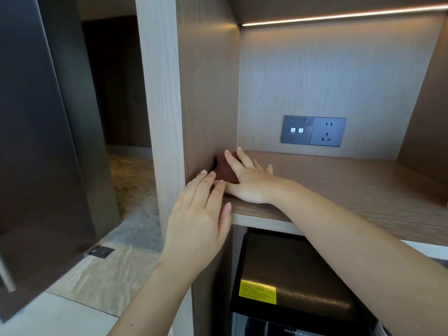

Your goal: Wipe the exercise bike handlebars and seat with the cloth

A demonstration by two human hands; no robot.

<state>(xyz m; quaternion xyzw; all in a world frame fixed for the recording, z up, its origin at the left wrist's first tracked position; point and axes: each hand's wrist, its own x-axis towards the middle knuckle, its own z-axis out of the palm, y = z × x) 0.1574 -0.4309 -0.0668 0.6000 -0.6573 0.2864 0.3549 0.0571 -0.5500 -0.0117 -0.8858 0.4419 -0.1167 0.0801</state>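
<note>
Got a small brown folded cloth [224,169] shoved against the left side panel [206,93] of a wood-grain shelf [339,187], right hand [249,180] flat on top with fingers straight and spread. Over by the shelf's front edge, left hand [201,214] with straight fingers too, tips at the cloth. Grey socket plate [314,130] on the back wall, black box [291,275] with yellow sticker [257,291] below.

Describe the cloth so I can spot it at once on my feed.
Start at the lit wooden niche with the grey socket panel at its back. On its shelf, go to the back left corner by the side wall: the cloth is the small dark reddish-brown wad under the fingers of the right hand. It is soft, crumpled and darker than the wood around it.
</note>
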